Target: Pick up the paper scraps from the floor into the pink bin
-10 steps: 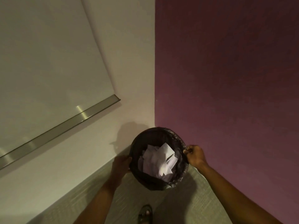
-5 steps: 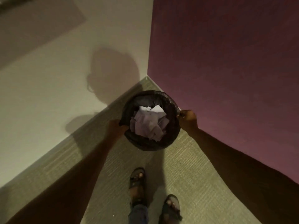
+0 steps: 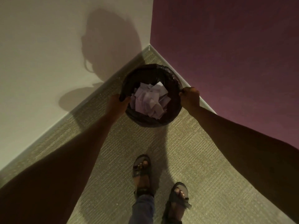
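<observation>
Black-lined bin (image 3: 171,75) holding paper scraps (image 3: 149,99) is lying centred between left hand (image 3: 117,103) and right hand (image 3: 190,98), both gripping opposite rim sides.

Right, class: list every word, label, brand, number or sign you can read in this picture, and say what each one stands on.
None: no text can be read anywhere in this view.
Paper scraps in the bin: too dim and blurred to show any writing.
Sandals: no brand legible.
White wall, purple wall, carpet: no words or signs.
</observation>
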{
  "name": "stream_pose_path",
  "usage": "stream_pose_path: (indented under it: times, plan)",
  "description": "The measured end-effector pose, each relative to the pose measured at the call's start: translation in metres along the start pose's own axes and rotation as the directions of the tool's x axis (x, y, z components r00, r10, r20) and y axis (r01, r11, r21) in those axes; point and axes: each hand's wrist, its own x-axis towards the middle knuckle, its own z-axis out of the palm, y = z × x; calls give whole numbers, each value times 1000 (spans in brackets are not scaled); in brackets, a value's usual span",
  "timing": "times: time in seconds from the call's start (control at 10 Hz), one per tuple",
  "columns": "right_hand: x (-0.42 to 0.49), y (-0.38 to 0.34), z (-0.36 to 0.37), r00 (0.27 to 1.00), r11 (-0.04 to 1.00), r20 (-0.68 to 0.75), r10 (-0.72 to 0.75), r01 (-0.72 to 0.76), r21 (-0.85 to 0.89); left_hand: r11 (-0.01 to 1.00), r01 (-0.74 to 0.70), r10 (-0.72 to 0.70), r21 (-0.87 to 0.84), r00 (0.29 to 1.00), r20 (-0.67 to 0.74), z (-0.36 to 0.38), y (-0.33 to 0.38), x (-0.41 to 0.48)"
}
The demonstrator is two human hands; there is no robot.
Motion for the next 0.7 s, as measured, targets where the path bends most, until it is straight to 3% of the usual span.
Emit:
stream_pose_path:
  times: [0.1,0.3,0.4,0.5,0.6,0.7]
  plan:
    - [7,-4,3,999,1000,-30,17,-17,-2,1000,-10,11,20,1000,-22,2,2,3]
    - [25,-8,0,999,1000,52,-4,3,17,999,-2,3,48,1000,-26,4,5,11]
    - [7,-24,-7,979,966,-58,-198,185,-181,964,-49,90,263,985,-144,4,15,-4]
    - [-16,-36,-14,919,892,-65,-389,359,-274,861,-219,350,459,911,-220,8,23,-24]
    - [-52,-36,-12,824,745,61,-563,538,-394,601,-471,649,646,759,-51,19,30,-48]
    - [-58,-37,-8,805,688,94,-586,555,-466,544,-479,634,689,773,37,26,31,-53]
